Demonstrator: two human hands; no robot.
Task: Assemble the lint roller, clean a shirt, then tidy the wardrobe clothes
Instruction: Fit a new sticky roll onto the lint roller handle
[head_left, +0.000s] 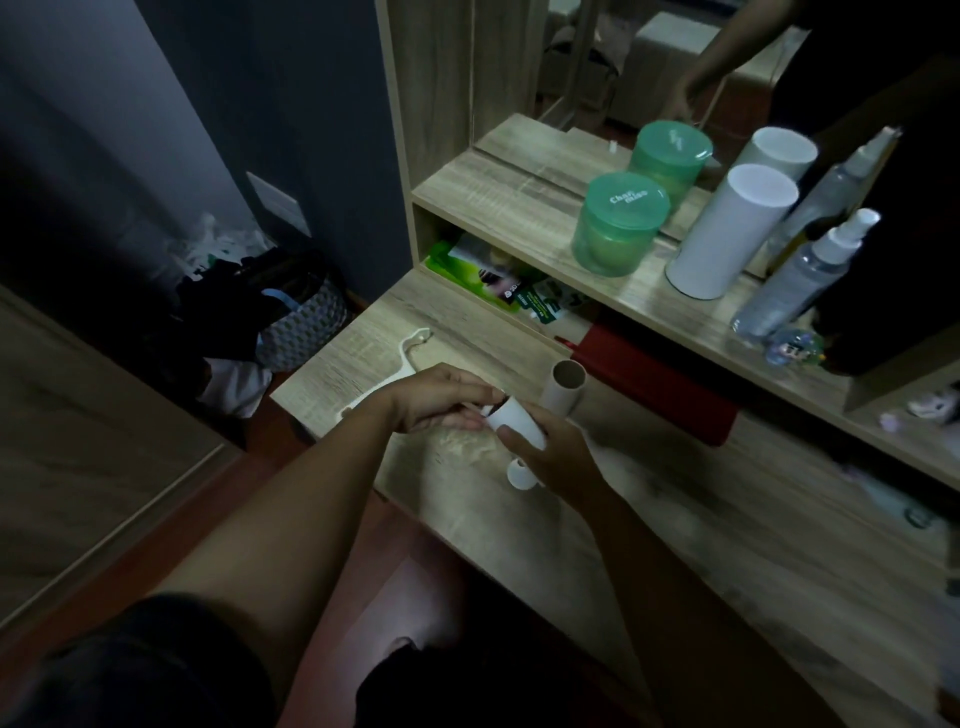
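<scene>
Gripping the white lint roll (514, 418) just above the desk (467, 499), the right hand (553, 452) steadied it while the left hand (441, 397) pinched its open end, likely seating it on the handle (522, 475); a bare cardboard tube (566, 387) lay beside.

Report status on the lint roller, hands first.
Right hand grips white roll. Left hand pinches its open end. Roll held above desk. Cardboard tube close behind, hanger at left; neither blocking.

There is one white roll (511, 418), one cardboard tube (563, 387), one hanger (406, 347), one green jar (618, 223) and one spray bottle (800, 280).
</scene>
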